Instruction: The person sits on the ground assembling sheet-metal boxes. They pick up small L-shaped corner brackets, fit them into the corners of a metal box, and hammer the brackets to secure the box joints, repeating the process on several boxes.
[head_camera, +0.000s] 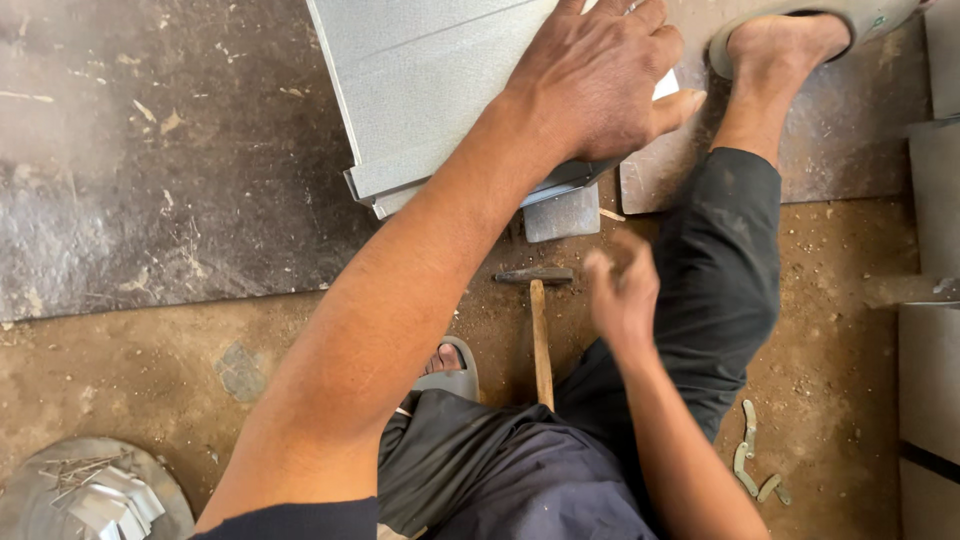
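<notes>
1. The left hand (600, 75) is lying palm down on a folded grey metal sheet (430, 90), fingers spread flat and gripping nothing; it is pressing on the sheet's near right corner.
2. The sheet is lying on a dark slab (150, 150) on the ground, its folded edge facing the person and overhanging the slab's near border.
3. The right hand (620, 290) is hanging blurred above the dirt floor (840, 330), just right of a hammer (538, 320); its fingers are looking curled, but I cannot tell whether it is holding anything.
4. The hammer is lying on the dirt between the person's legs, head toward the sheet, wooden handle pointing back toward the body, apart from both hands.
5. One foot in a sandal (800, 40) is resting on a plate (850, 140) right of the sheet; another sandalled foot (450, 365) is showing beside the left forearm.
6. A round tin (90, 490) holding nails and metal scraps is sitting at the lower left; small metal offcuts (750, 460) are lying at the lower right.
</notes>
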